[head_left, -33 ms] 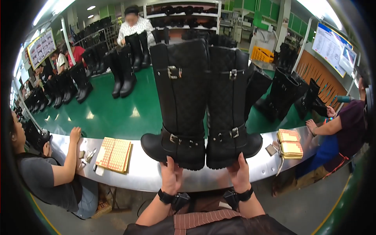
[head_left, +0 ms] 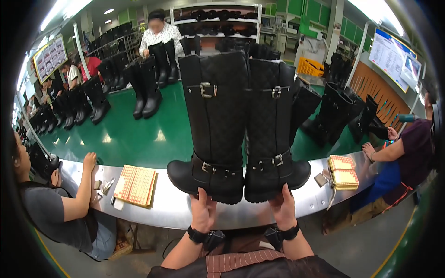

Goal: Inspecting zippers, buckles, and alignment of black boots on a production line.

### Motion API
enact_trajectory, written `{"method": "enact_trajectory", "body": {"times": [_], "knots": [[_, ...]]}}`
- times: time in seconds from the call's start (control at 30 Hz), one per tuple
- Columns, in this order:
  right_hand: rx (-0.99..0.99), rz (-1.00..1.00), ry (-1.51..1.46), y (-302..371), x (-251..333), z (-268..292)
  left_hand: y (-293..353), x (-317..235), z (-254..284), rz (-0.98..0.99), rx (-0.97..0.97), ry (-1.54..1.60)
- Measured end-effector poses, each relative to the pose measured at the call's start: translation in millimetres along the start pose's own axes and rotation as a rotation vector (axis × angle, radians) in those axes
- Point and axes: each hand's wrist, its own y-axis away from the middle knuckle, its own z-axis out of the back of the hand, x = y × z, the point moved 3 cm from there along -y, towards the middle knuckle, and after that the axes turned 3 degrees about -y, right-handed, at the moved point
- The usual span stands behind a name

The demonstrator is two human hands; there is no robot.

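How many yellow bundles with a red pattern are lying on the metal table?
2 are visible: one yellow bundle lies to the left of the held black boots, another yellow bundle to their right. The boots may hide more.

L/R hands (head_left: 203,214) — pt. hidden by boots (head_left: 215,116); board (head_left: 393,56) txt — blurry.

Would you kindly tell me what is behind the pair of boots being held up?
Behind the held boots, the green surface shows at both sides, more black boots to the right, and a white rack farther back. Whatever lies directly behind the pair is covered.
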Motion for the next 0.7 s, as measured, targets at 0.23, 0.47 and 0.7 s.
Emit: {"method": "enact_trajectory", "body": {"times": [0.23, 0.47, 0.7], "knots": [[0.037, 0.101, -0.106, -1.0, -2.8, 3.3, -3.3, 1.9, -13.3, 0.011, -0.01, 0.051], [0.074, 0.111, -0.109, 3.0, -6.2, 4.8, 2.3, -2.0, -14.3, 0.022, -0.012, 0.058], [0.109, -0.034, -0.197, 0.4, 2.7, 4.6, -8.3, 13.4, -3.2, 0.197, 0.132, 0.036]]}}
